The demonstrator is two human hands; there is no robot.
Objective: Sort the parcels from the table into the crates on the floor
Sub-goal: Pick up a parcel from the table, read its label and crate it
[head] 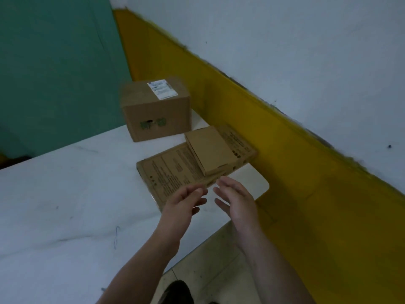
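The person's left hand (184, 201) and right hand (235, 199) are bare, and so are the fingers (197, 191). Both forearms are bare along all their visible length. The left forearm (151, 260) leaves the picture at 7 o'clock, the right forearm (265, 266) at 5 o'clock. At 6 o'clock shows the rounded toe of a dark shoe (175, 291), blurred.

Brown cardboard parcels (155, 110), white table (65, 205), yellow wall band (285, 150), green wall (54, 62)

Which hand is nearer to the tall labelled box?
Left. The left hand is at the flat parcel in front of the tall box; the right hand is farther right.
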